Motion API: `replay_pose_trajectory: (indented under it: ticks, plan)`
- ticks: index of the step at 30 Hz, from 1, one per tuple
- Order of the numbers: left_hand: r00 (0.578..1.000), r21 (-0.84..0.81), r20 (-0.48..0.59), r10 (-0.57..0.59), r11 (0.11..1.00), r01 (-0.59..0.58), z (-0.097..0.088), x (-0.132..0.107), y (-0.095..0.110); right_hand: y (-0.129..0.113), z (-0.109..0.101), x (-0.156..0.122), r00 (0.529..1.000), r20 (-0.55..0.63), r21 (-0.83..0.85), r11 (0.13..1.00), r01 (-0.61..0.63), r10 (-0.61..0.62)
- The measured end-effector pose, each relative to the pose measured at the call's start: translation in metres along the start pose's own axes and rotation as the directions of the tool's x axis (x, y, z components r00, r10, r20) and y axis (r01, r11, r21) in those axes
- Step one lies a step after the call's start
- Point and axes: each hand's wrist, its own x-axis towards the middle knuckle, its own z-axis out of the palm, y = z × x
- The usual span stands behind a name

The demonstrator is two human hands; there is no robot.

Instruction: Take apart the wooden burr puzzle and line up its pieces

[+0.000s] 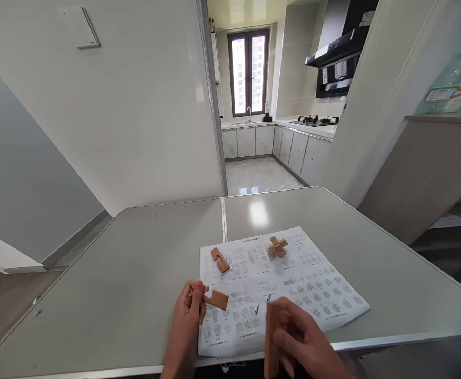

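Seen from the wearer's head, two bare hands work at the near edge of a grey-green worktop (143, 263), over a white printed sheet (250, 287) covered in small line diagrams. The left hand (191, 306) has its grip pinched, thumb against fingers, on one end of a notched wooden piece (218, 300); the free end points to the right, above the left part of the sheet. The right hand (301, 334) has its grip closed around a wooden block (270, 337), held nearly upright near the sheet's front edge (the fingers hide part of it). Two more brown wooden things rest on the sheet, well apart from each other: a flat slotted piece (220, 260) near the far left corner, lying at a slant, and an interlocked wooden cross (278, 247) towards the far right, its arms jutting out several ways. A small green scrap (37, 313) lies by the worktop's left edge. Beyond, a doorway shows a kitchen with a dark-framed window (248, 71), a gas hob (316, 121) and a black range hood (335, 50). At the right, a large clear bottle (451, 87) with a green cap stands on a ledge (443, 120).
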Motion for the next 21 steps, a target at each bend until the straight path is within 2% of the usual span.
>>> replay_pose_trajectory:
  ticks: [3, 5, 8, 11, 12, 13, 16, 21]
  plan:
    - [0.997, 0.219, 0.038, 0.067, 0.973, -0.073, -0.013, 0.024, 0.004, -0.016, -0.007, 0.031, 0.996, -0.069, -0.309, 0.951, 0.029, -0.052]
    - [0.994, 0.423, 0.034, 0.107, 0.899, -0.111, -0.015, 0.041, 0.005, -0.022, -0.013, 0.060, 0.990, -0.072, -0.467, 0.881, 0.078, -0.125]
    - [0.990, 0.688, 0.065, 0.125, 0.713, -0.136, -0.013, 0.066, 0.005, -0.022, -0.020, 0.104, 0.980, -0.061, -0.685, 0.722, 0.097, -0.190]
    - [0.990, 0.877, 0.103, 0.094, 0.462, -0.135, -0.009, 0.088, 0.005, -0.019, -0.023, 0.141, 0.991, -0.041, -0.816, 0.577, 0.040, -0.127]
    - [0.989, 0.916, 0.124, 0.086, 0.372, -0.147, -0.008, 0.095, 0.005, -0.017, -0.022, 0.151, 0.994, -0.053, -0.858, 0.513, 0.000, -0.090]
    - [0.987, 0.929, 0.134, 0.086, 0.337, -0.155, -0.008, 0.101, 0.005, -0.015, -0.021, 0.159, 0.995, -0.061, -0.873, 0.487, -0.014, -0.081]
    - [0.978, 0.937, 0.184, 0.094, 0.284, -0.204, -0.008, 0.116, 0.006, -0.010, -0.016, 0.178, 0.995, -0.075, -0.899, 0.435, -0.039, -0.065]
    - [0.967, 0.940, 0.236, 0.096, 0.228, -0.252, -0.007, 0.130, 0.004, -0.003, -0.008, 0.194, 0.994, -0.084, -0.930, 0.363, -0.056, -0.063]
